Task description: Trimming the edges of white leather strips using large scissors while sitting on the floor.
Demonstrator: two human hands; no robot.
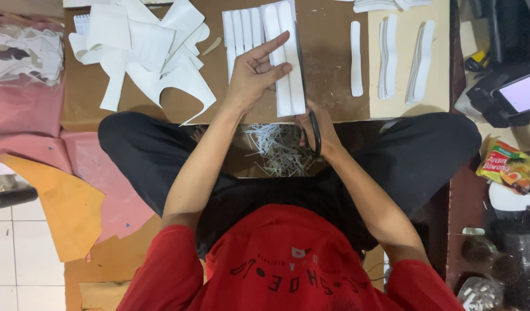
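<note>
My left hand point(258, 69) lies flat on a white sheet marked into rounded strips point(288, 86), holding it down on the brown board point(328, 63). My right hand point(318, 129) grips black-handled scissors point(308, 92), whose long blade runs up along the right edge of that sheet. The scissor handles sit at the board's near edge. Thin white trimmings point(279, 151) are piled between my crossed legs below the board.
Cut white strips point(356, 57) and two stacks of them point(389, 57) lie to the right on a cream sheet point(435, 92). Leftover white offcuts point(144, 46) are heaped at the left. Pink and orange sheets point(75, 190) lie on the floor at left. A phone point(521, 92) and a snack packet point(504, 164) are at right.
</note>
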